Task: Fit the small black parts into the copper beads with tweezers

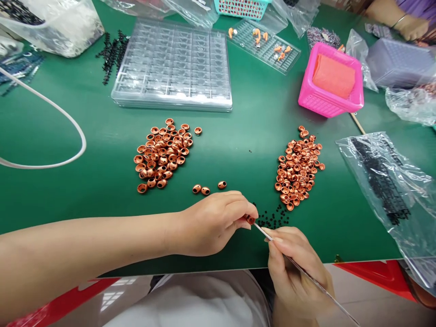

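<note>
Between thumb and forefinger, my left hand (213,222) pinches a small copper-coloured shell (250,220) with a hole in it. A thin metal rod (304,271), maybe tweezers, is gripped like a pen in my right hand (298,268), its tip touching or close to the shell. Scattered tiny black pieces (274,218) lie just beyond my fingertips. One pile of copper shells (163,152) sits to the left, another heap of shells (298,170) to the right. Three separate copper shells (205,190) rest just past my left hand.
Stacked clear plastic trays (173,68) stand at the back. Farther right are a pink basket (330,79) holding an orange-red block and a plastic bag (388,181) of black parts. A white cable (80,136) curves in from the left. Another person's hand (410,27) shows at top right.
</note>
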`<move>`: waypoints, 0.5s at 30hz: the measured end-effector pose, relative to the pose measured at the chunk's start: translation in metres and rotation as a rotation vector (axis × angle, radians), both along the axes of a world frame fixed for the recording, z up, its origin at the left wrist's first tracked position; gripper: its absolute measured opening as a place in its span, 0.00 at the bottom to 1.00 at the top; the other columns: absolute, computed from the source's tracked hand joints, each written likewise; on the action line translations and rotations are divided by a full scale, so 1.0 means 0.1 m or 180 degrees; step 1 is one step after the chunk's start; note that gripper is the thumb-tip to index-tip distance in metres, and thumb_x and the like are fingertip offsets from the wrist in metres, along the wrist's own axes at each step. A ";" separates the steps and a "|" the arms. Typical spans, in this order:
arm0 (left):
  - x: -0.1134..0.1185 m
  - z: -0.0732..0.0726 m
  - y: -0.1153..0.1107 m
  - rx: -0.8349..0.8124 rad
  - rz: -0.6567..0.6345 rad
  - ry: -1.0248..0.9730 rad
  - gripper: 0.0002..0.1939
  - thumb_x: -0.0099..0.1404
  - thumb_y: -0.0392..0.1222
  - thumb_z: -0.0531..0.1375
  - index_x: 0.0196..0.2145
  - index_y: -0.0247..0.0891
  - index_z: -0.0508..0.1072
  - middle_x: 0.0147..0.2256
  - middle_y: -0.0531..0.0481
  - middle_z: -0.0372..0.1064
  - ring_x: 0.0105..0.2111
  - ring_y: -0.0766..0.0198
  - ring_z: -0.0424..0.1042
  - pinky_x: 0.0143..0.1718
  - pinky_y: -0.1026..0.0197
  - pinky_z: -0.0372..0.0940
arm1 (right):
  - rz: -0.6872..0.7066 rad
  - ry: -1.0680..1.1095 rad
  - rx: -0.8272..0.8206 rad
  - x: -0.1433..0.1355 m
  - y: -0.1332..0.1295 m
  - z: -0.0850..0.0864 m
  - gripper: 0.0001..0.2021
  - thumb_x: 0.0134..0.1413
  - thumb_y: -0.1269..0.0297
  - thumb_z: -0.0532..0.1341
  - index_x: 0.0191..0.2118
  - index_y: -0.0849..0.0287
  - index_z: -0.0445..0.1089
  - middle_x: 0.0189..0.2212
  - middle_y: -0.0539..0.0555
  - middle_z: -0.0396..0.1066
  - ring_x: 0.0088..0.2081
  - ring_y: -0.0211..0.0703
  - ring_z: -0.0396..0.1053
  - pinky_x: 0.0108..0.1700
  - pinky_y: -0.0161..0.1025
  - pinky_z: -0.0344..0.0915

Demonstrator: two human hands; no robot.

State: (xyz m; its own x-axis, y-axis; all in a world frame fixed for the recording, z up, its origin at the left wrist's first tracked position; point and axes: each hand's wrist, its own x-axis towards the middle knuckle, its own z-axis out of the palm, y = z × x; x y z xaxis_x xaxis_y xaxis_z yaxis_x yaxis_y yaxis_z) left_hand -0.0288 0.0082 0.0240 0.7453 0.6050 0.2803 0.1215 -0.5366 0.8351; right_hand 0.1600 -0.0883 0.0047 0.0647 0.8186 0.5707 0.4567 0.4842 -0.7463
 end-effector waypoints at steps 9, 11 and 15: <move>0.02 -0.04 0.04 -0.0109 -0.0044 0.0039 0.07 0.70 0.30 0.53 0.42 0.36 0.68 0.35 0.49 0.73 0.35 0.65 0.68 0.39 0.65 0.65 | -0.0112 0.0019 0.0049 0.00 0.00 -0.02 0.19 0.48 0.87 0.61 0.44 0.61 0.71 0.39 0.55 0.77 0.38 0.44 0.75 0.35 0.44 0.73; 0.02 -0.04 0.04 -0.0151 -0.0050 0.0079 0.07 0.70 0.30 0.53 0.42 0.36 0.68 0.35 0.49 0.73 0.35 0.65 0.69 0.39 0.65 0.65 | -0.0148 0.0008 -0.0021 0.01 -0.01 -0.03 0.19 0.49 0.85 0.61 0.45 0.59 0.71 0.39 0.55 0.77 0.38 0.44 0.75 0.35 0.45 0.73; 0.01 -0.03 0.05 -0.0187 -0.0072 0.0136 0.07 0.70 0.31 0.53 0.43 0.36 0.69 0.35 0.49 0.73 0.35 0.65 0.69 0.39 0.65 0.65 | -0.0288 0.0053 -0.0071 0.02 -0.02 -0.06 0.18 0.52 0.83 0.61 0.45 0.56 0.69 0.39 0.54 0.77 0.39 0.44 0.75 0.35 0.45 0.73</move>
State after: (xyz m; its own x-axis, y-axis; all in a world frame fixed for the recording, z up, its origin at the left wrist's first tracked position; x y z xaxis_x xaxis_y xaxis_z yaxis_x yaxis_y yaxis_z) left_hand -0.0277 0.0133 0.0212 0.7696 0.6022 0.2124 0.1461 -0.4897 0.8596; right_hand 0.1622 -0.0903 -0.0012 0.1484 0.8214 0.5507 0.4853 0.4247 -0.7643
